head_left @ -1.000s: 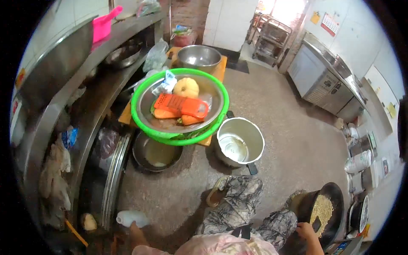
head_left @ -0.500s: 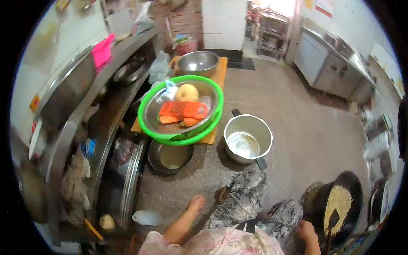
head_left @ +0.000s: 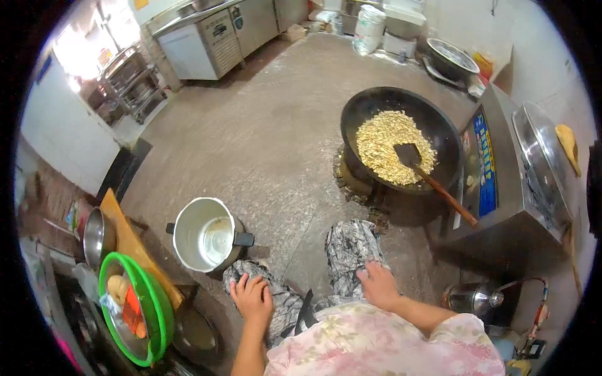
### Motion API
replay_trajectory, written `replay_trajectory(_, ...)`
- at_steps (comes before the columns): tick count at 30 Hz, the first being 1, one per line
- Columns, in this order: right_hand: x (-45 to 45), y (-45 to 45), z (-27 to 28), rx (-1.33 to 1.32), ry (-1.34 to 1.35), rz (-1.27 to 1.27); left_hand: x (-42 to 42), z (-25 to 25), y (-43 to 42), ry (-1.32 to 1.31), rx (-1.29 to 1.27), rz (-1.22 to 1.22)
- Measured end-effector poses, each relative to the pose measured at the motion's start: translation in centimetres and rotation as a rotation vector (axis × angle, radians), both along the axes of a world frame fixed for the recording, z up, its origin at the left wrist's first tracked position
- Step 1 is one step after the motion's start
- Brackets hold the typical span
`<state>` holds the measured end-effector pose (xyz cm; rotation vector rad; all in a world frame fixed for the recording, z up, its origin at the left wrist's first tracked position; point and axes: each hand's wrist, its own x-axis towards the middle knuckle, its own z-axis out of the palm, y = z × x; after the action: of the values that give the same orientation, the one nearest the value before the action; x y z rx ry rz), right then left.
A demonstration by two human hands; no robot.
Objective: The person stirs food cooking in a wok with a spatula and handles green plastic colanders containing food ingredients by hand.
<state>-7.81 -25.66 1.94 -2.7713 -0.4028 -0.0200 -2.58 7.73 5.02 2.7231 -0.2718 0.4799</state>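
My left hand (head_left: 252, 299) lies on my left knee with its fingers spread, holding nothing. On the other knee rests my right hand (head_left: 379, 286), fingers stretched out over the patterned trousers (head_left: 351, 247). In front of my left knee, a deep metal pot (head_left: 188, 235) with black handles stands on the floor. Ahead and to the right, a large black wok (head_left: 442, 119) holds a pale yellow, chopped or grainy food (head_left: 389, 135). A spatula (head_left: 448, 199) with a wooden handle leans in the wok, its dark blade in the food. Neither hand touches it.
At the left, a green basket (head_left: 164, 319) with a steel bowl, an orange grater and vegetables sits by a wooden board (head_left: 135, 235). A metal box-like unit (head_left: 501, 219) stands right of the wok. Steel cabinets (head_left: 232, 37) and a white sack (head_left: 369, 30) are at the back.
My view has swung to the right, bringing the wok toward the middle and the basket to the lower left. My left hand has come onto my knee; my right is now also on a knee.
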Motion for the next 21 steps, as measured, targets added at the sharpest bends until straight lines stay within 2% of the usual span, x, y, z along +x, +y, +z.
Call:
replay_trajectory(1, -0.7, 0.1, -0.2, -0.087, -0.016, 0.026, 0.1, 0.1, -0.2, 0.005, 0.009, -0.007)
replay_trajectory(5, 0.9, 0.3, 1.4, -0.066, 0.172, -0.052, 0.2, -0.5, -0.7, 0.033, 0.053, -0.021)
replay_trajectory(9, 1.4, 0.1, 1.2, -0.101, -0.005, 0.002, 0.3, 0.2, -0.5, 0.051, 0.082, -0.012)
replay_trajectory(11, 1.5, 0.2, 1.8, -0.191, 0.101, 0.030, 0.4, 0.0, -0.2, 0.051, 0.084, -0.010)
replay_trajectory(14, 2.1, -0.7, 1.6, -0.245, 0.414, 0.032, 0.8, 0.0, -1.6, 0.076, 0.105, -0.026)
replay_trajectory(21, 1.9, -0.6, -0.1, -0.249, 0.303, 0.053, 1.2, -0.4, -1.6, 0.061, 0.108, -0.060)
